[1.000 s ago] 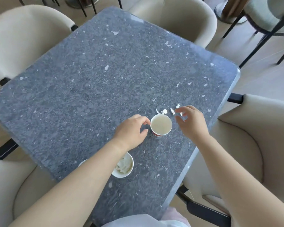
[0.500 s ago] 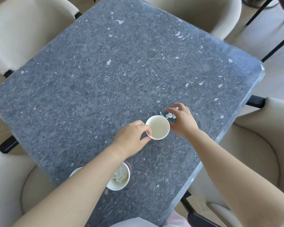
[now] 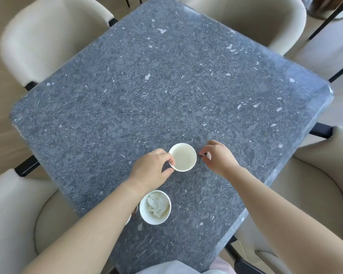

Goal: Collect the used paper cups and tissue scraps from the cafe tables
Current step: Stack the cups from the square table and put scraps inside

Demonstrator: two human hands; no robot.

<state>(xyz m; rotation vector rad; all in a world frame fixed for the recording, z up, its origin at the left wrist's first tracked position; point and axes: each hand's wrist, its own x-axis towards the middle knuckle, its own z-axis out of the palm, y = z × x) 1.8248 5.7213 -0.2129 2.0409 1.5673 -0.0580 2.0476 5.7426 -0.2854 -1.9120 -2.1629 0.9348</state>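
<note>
An empty white paper cup (image 3: 183,156) stands upright on the dark speckled table (image 3: 166,86). My left hand (image 3: 151,170) holds it at its left rim with thumb and fingers. Just right of the cup my right hand (image 3: 219,157) pinches small white tissue scraps (image 3: 208,155) in its curled fingers. Closer to me a second paper cup (image 3: 155,207) stands with crumpled tissue inside it. A third cup (image 3: 132,213) is mostly hidden under my left forearm.
Cream upholstered chairs ring the table: one at far left (image 3: 48,42), one at the far side (image 3: 246,20), one at right (image 3: 315,184), one at near left (image 3: 18,214). Black chair legs stand on the pale floor at top right (image 3: 325,22).
My right hand has closed over the tissue scraps beside the cup and picked them off the table. My left hand keeps its hold on the cup. The view has shifted.
</note>
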